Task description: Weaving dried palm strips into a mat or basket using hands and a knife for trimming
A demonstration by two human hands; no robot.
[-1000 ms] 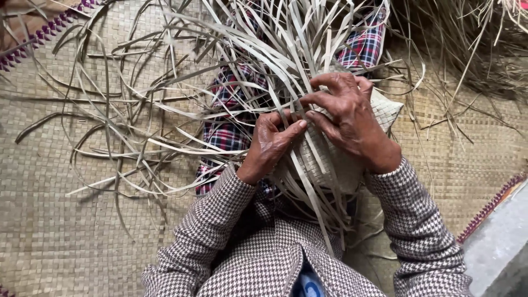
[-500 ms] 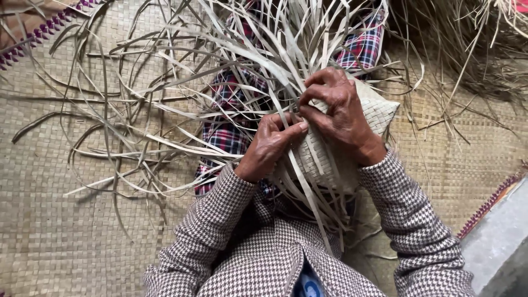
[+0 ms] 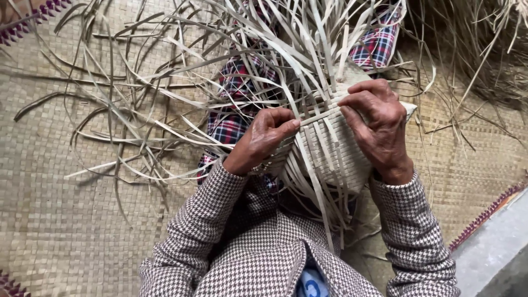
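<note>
Both hands have shifted: right hand higher on the woven piece.

We see a woven straw mat covering the floor, its edge trimmed in purple stitching. A red-and-blue plaid cloth lies across it, a grey concrete ledge at lower right, dry straw heaped beyond.

Just one view here, a camera on the person's head, tilted steeply down over their own chest and lap. It's close in: the houndstooth sleeves fill the bottom edge, and the woven floor mat spreads out to the top and sides. There's no second view to overlap with.
</note>
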